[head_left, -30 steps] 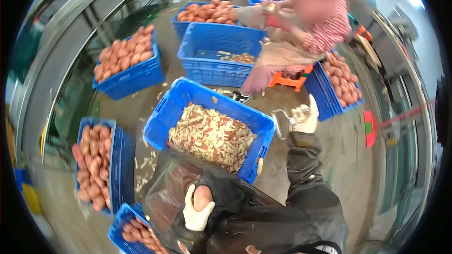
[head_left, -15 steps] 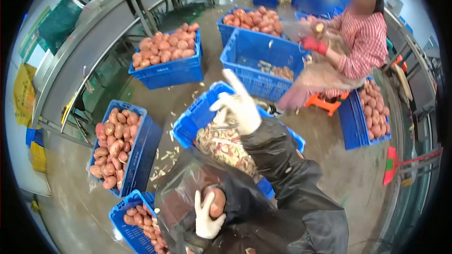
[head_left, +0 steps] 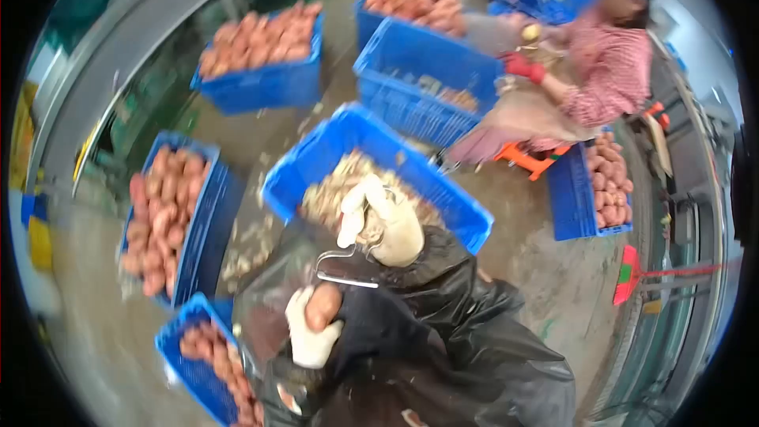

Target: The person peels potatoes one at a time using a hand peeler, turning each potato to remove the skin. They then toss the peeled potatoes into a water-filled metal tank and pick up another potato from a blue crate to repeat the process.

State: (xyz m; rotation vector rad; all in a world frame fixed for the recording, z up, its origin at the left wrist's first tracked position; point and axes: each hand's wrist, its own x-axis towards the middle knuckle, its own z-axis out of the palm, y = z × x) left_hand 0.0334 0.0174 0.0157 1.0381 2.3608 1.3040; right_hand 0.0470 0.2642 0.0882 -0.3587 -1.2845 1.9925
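My left hand (head_left: 311, 338), in a white glove, holds a reddish potato (head_left: 322, 306) over my lap. Just above it and to the right is my gloved right hand (head_left: 387, 225), its fingers curled round the wire handle of a metal peeler (head_left: 348, 280). The peeler's straight bar lies close above the potato, with no clear contact visible. Beyond my right hand stands a blue crate (head_left: 466, 217) with pale and reddish peelings (head_left: 336, 182) inside.
Blue crates of potatoes stand at the left (head_left: 225, 225), lower left (head_left: 186, 375), upper left (head_left: 261, 91) and right (head_left: 571, 198). Ahead, a person (head_left: 609, 71) with red gloves sits beside a larger blue crate (head_left: 427, 111). Peel scraps litter the floor (head_left: 245, 249).
My right hand has come down and back towards the potato, its stretched fingers now curled, and the peeler shows. My left hand still holds the potato. The whole view has shifted.
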